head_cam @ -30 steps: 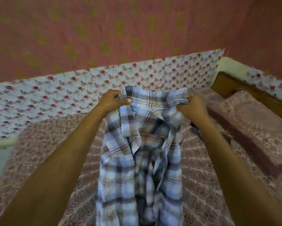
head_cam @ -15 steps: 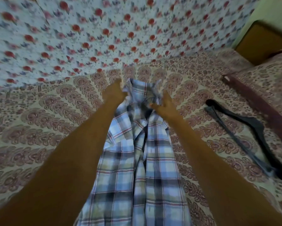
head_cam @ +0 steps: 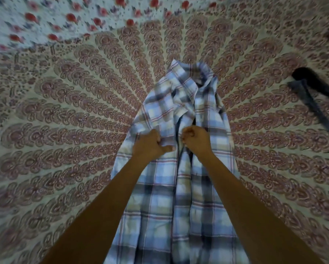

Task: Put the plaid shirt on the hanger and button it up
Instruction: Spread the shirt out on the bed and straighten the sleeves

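The blue, white and red plaid cotton shirt (head_cam: 160,187) lies unbuttoned on the bed's cream-and-maroon paisley bedspread (head_cam: 64,130), its long axis running from the collar at 12 o'clock to the hem at 6 o'clock. The 2 hands sit close together at mid-chest: the left hand (head_cam: 149,144) grips a fold of the front panel on its side, and the right hand (head_cam: 196,139), fingers curled, appears to pinch the other front edge. The dark plastic hanger (head_cam: 310,103) lies well apart at about 2 o'clock, so the right hand is likely the nearer one to fetch it toward the collar.
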